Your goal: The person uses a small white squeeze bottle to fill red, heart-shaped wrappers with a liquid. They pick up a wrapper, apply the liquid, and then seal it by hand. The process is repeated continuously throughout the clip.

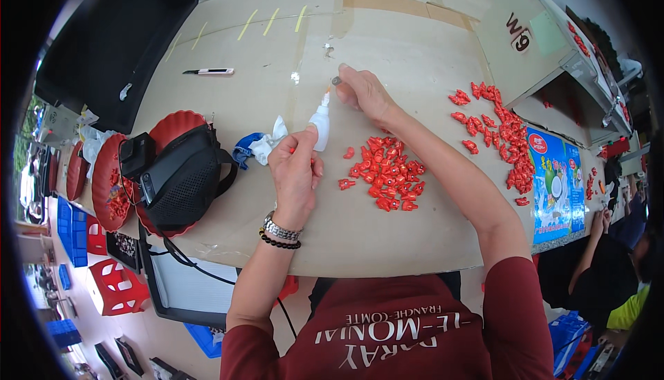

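Observation:
My left hand [296, 176] is closed around the lower part of a small white squeeze bottle [321, 125], its thin nozzle pointing up and away from me. A bit of red shows between the fingers of that hand, mostly hidden. My right hand [368, 95] pinches a small grey cap [336, 81] close beside the nozzle tip; whether the two touch I cannot tell. Below the right forearm lies a loose pile of small red figurine-like pieces [389, 176]. Crumpled white tissue [268, 146] and a blue cloth [245, 151] rest left of the bottle.
A utility knife [209, 72] lies at the far left. Red scalloped trays [111, 203] and a black mesh-fronted device [181, 179] stand at the left. More red pieces [508, 141] spread at the right, beside a cabinet [519, 41]. Another person's hand [600, 222] shows at far right.

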